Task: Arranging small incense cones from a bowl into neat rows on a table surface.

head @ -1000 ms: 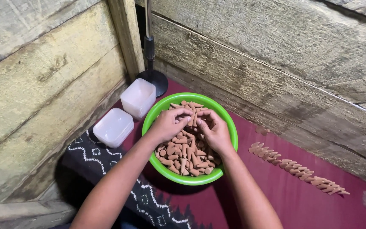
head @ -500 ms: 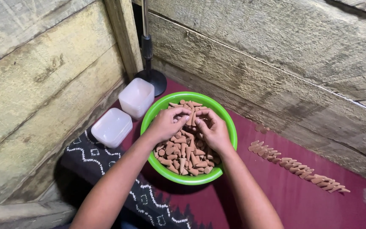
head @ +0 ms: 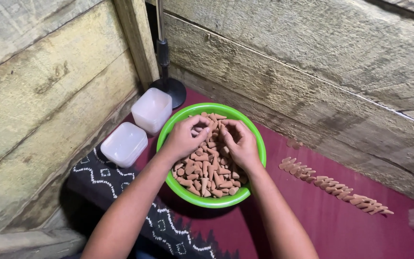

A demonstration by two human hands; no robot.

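While wrists bent, both hands [head: 214, 139] dig brown cones [head: 212, 175].

Rough, weathered plank walls [head: 312, 62] met at a corner, with an upright wooden post [head: 135, 43] in the angle. A maroon cloth [head: 341, 225] covered the floor; a black patterned cloth [head: 101, 192] lay at its left edge. Light was dim and even.
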